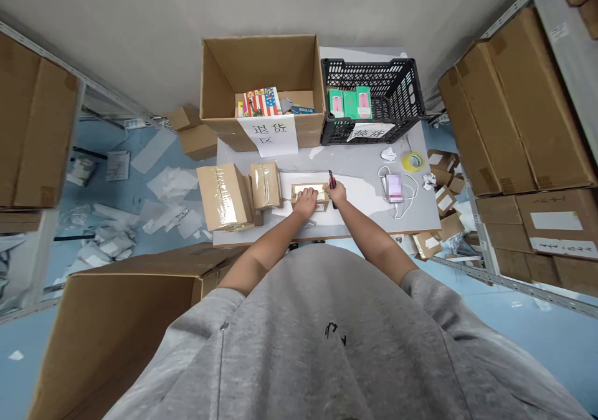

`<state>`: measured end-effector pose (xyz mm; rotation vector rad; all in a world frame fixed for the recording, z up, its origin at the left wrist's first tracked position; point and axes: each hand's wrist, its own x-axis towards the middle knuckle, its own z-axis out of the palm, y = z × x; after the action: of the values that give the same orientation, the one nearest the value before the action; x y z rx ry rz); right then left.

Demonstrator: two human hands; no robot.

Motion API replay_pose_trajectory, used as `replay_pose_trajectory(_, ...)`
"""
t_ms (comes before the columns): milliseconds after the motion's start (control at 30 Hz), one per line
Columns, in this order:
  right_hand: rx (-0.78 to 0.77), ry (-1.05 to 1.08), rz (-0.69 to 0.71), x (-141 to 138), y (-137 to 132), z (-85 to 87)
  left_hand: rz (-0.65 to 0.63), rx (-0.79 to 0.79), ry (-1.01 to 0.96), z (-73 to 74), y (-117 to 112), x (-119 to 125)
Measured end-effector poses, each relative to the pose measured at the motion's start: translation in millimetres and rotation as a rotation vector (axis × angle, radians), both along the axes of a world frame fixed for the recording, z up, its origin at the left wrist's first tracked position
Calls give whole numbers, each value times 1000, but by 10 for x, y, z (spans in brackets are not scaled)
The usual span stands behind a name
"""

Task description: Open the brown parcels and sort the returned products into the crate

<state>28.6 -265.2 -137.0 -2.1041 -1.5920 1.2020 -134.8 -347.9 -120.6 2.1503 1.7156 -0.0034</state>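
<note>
Brown, the small box (320, 198) lies on the table (350, 158) under the left hand (306, 202), its grip hard to tell, and the red-and-black cutter (332, 180) held in the right hand (338, 192) could slip and nick it if pushed too hard

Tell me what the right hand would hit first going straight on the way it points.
Most likely the small box: the right hand, gripping a cutter, points toward its right end, though whether they already touch is hard to tell.
</note>
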Motion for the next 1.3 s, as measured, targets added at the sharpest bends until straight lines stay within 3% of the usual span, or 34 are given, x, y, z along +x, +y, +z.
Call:
replay_pose_trajectory(200, -58, 48, 14, 88, -257, -4, -41, -57, -75, -91, -24, 1)
replay_pose_trajectory(333, -68, 59, -23, 98, -347, 7, 7, -61, -105, -111, 12, 10)
replay_pose_trajectory(467, -114, 287, -72, 233, -529, 45, -22, -79, -140, -88, 67, 12)
replay_pose_trajectory(633, -159, 450, 47, 496, -819, 91, -12, -69, -172, -84, 75, 18)
replay_pose_trajectory(967, -208, 540, -64, 500, -674, 87, 53, -47, -215, -152, 245, 33)
replay_pose_trajectory(1300, -184, 532, -79, 396, -691, 35, 77, 14, -276, -233, 153, 49)
